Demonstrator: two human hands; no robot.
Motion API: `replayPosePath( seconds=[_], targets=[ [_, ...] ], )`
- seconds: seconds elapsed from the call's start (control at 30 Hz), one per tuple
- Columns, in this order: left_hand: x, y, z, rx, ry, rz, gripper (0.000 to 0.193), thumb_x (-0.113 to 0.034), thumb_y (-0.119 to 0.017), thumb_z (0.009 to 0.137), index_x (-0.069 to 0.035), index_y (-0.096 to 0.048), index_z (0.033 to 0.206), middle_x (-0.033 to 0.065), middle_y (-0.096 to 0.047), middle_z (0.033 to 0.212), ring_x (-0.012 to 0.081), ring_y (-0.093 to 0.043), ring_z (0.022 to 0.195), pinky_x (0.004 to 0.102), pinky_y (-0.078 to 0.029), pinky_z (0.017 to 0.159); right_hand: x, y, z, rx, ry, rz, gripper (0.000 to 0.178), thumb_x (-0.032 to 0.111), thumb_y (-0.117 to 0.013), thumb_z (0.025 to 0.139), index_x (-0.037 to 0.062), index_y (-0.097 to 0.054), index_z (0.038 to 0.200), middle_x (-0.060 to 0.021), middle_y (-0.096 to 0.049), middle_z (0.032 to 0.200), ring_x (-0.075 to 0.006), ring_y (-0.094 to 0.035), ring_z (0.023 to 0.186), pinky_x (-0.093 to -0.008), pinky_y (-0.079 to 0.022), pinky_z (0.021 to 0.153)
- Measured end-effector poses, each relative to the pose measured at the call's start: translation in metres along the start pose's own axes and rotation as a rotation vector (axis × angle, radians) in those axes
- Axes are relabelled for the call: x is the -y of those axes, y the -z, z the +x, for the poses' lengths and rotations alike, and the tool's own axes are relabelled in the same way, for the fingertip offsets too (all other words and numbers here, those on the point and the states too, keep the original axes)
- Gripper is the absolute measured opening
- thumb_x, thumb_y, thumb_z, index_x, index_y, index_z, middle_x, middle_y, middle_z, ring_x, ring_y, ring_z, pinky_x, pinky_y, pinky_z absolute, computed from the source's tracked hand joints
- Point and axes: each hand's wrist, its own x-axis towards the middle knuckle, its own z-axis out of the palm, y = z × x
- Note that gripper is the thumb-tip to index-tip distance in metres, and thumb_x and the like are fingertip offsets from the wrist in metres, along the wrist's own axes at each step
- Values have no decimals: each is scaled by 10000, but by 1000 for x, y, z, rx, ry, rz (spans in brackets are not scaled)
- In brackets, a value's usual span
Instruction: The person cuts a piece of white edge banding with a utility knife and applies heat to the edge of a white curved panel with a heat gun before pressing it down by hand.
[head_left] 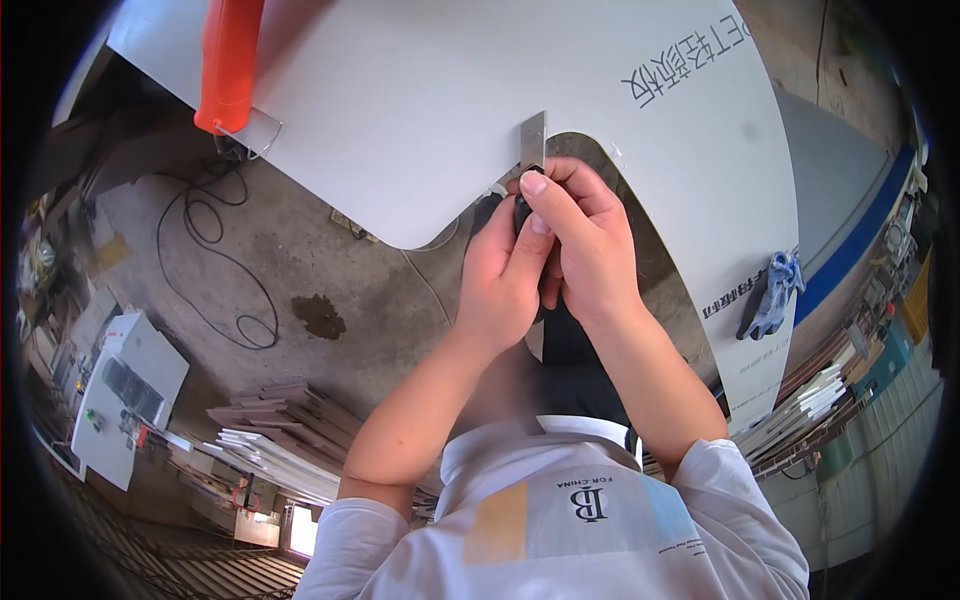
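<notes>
My left hand (pixel 502 278) and my right hand (pixel 598 245) are together at the curved notch of a large white board (pixel 400 110). Between them is a utility knife (pixel 535 140), its wide grey blade sticking out past my fingers over the board's surface. My fingers wrap its dark handle, and most of that handle is hidden. Both thumbs press on the handle, the right thumb closest to the blade. The left hand's fingers are curled and partly covered by the right hand.
An orange-red tool (pixel 228 70) with a wire loop rests on the board's left part. Blue gloves (pixel 776 297) lie at its right edge. A black cable (pixel 205 240) coils on the concrete floor. Stacked panels (pixel 285 425) and a white machine (pixel 130 395) stand at lower left.
</notes>
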Motion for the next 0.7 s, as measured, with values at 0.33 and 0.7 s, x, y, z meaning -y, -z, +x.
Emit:
replayPosePath(
  seconds=[0.33,0.7],
  targets=[
    [-4,-1,9,-15,8,-18,294,-302,-455,1134,-31,-566,1104,-25,-576,784,42,-498,588,222,-388,505,5,-1,3,-17,-14,27,353,335,-735,957,20,-690,1111,23,-632,794,-42,-523,544,-229,-353,380],
    [-7,-5,6,-20,1,-5,307,-300,-415,1142,-34,-568,1145,-16,-588,836,43,-515,611,215,-409,514,7,-5,2,-54,-7,17,314,318,-737,956,19,-709,1047,26,-631,764,-38,-505,516,-231,-348,373]
  ],
)
